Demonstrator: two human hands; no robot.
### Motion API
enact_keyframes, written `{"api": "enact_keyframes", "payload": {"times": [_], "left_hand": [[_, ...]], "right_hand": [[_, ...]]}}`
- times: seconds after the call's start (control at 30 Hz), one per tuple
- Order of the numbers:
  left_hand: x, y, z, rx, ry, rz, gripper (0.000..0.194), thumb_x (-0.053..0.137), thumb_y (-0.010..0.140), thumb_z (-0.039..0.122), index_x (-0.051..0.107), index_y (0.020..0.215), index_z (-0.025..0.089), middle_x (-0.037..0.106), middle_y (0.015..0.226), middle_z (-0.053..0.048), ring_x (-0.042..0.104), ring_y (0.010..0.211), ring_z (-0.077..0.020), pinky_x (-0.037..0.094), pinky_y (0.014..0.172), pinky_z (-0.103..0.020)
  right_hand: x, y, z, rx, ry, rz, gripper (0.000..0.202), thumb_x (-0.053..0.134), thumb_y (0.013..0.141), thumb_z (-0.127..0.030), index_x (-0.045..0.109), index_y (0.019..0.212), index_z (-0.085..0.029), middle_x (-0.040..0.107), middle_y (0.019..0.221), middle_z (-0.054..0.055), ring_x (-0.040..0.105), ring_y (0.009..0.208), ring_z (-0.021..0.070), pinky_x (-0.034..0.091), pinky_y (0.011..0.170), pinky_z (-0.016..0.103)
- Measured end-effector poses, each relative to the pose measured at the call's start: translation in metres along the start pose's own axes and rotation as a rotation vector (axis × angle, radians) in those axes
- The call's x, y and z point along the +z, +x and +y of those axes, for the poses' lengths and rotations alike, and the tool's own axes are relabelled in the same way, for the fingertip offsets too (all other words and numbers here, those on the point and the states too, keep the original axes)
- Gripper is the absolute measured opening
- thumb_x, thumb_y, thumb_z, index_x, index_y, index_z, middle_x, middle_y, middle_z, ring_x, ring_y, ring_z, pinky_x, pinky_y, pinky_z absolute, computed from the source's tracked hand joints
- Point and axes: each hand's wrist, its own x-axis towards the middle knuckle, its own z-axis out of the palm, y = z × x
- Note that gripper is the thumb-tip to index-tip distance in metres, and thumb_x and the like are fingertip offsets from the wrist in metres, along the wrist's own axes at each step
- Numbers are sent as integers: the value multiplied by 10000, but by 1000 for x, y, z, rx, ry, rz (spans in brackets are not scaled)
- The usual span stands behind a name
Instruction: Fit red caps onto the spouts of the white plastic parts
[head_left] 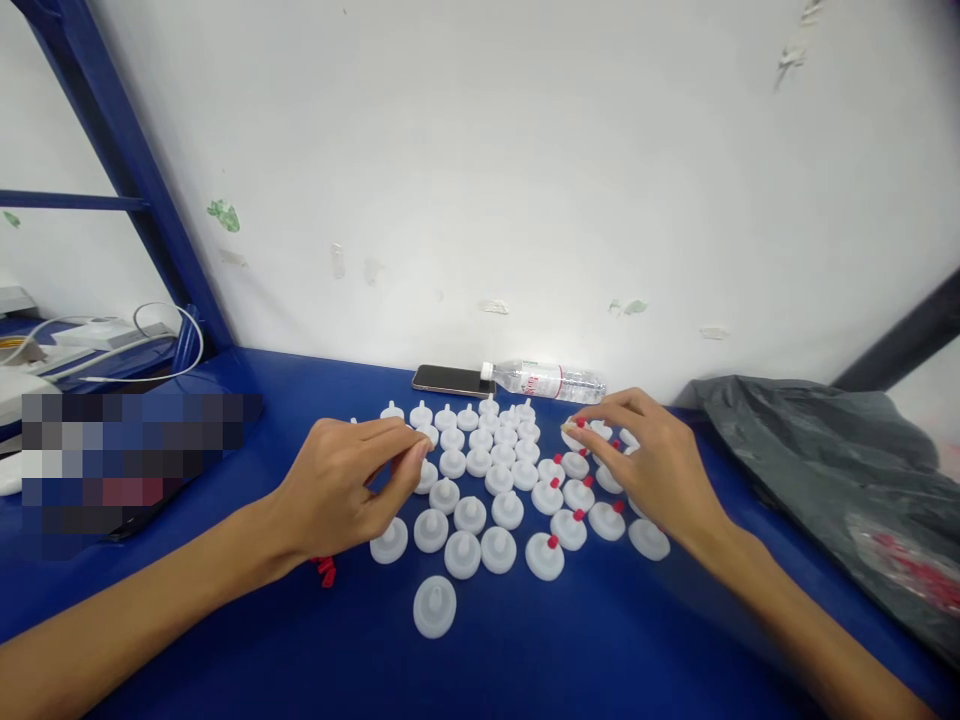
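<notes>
My left hand (356, 480) is closed in a pinch at the left side of a group of white round lids (470, 515), each with a short nozzle. A white lid (427, 434) shows right at its fingertips; what the pinch holds, if anything, is hidden. On the right, my right hand (652, 460) has thumb and forefinger closed around the red tip (580, 422) of a white lid (571, 437). Below and beside that hand lie several more lids with red tips (545, 557). One plain lid (434, 607) lies apart, nearest me.
Small red pieces (325, 570) lie under my left forearm. A phone (454, 380) and a clear bottle (547, 381) lie against the wall. Dark grey plastic (795, 450) covers the right side, with a clear bag of red pieces (911, 565) on it. White cables (142, 340) are at left.
</notes>
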Motion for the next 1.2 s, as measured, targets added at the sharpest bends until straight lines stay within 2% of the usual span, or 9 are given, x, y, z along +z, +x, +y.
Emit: {"api": "enact_keyframes", "payload": {"times": [0.1,0.27,0.43,0.6,0.73,0.87,1.0,1.13,1.2], "left_hand": [[1,-1,-1,13,5,-18,239,552,976,103,682,782,155,564,572,57,454,472,-77,351,486,-255],[0,-1,-3,24,19,-43,276,541,977,106,643,728,170,474,518,81,364,435,-71,296,458,-263],[-1,-1,-2,56,31,-147,418,505,1005,138,485,591,191,407,475,79,309,411,-70,274,449,-263],[3,-2,1,164,85,-337,470,497,1038,211,499,568,190,500,460,49,366,384,-87,244,458,-303],[7,-3,2,224,151,-376,563,416,1091,228,531,541,184,526,441,17,403,371,-108,202,466,-334],[7,-2,0,229,193,-321,588,429,1096,237,527,519,179,510,412,16,385,362,-105,170,463,-334],[5,0,-3,150,189,-164,546,511,1057,210,479,513,179,458,407,50,319,369,-82,173,452,-316],[4,0,-2,54,136,-2,509,547,1020,148,430,525,180,374,426,82,263,403,-62,211,439,-269],[5,-1,2,20,112,46,512,546,1011,130,398,524,180,342,435,87,241,413,-59,209,435,-261]], "right_hand": [[5,-2,2,8,-12,-55,171,678,1009,-381,796,1016,-257,771,919,43,725,865,257,574,754,410],[11,-4,7,24,-31,-115,200,633,1015,-337,813,1050,-258,821,974,47,742,907,286,573,779,439],[14,-3,9,2,-40,-199,231,608,1007,-281,825,1064,-222,835,1011,68,749,922,297,588,787,443],[14,-2,11,-39,-39,-241,267,589,1027,-301,818,1134,-213,835,1040,82,751,969,299,597,835,464],[16,-3,11,-57,-33,-247,265,584,1035,-303,820,1122,-221,839,1003,68,758,948,291,604,796,444],[14,-2,9,-62,-26,-205,278,567,1053,-324,805,1157,-226,840,1017,58,759,948,282,603,808,442],[4,0,2,-61,-29,-67,269,546,1074,-332,778,1142,-216,824,1048,75,743,988,290,571,892,488],[-7,-3,-26,-201,16,127,123,630,1040,-270,736,1066,-214,802,960,67,712,949,266,536,933,471],[-9,-8,-47,-323,81,116,120,649,1024,-218,710,1127,-222,795,1013,59,703,970,243,521,973,459]]}}
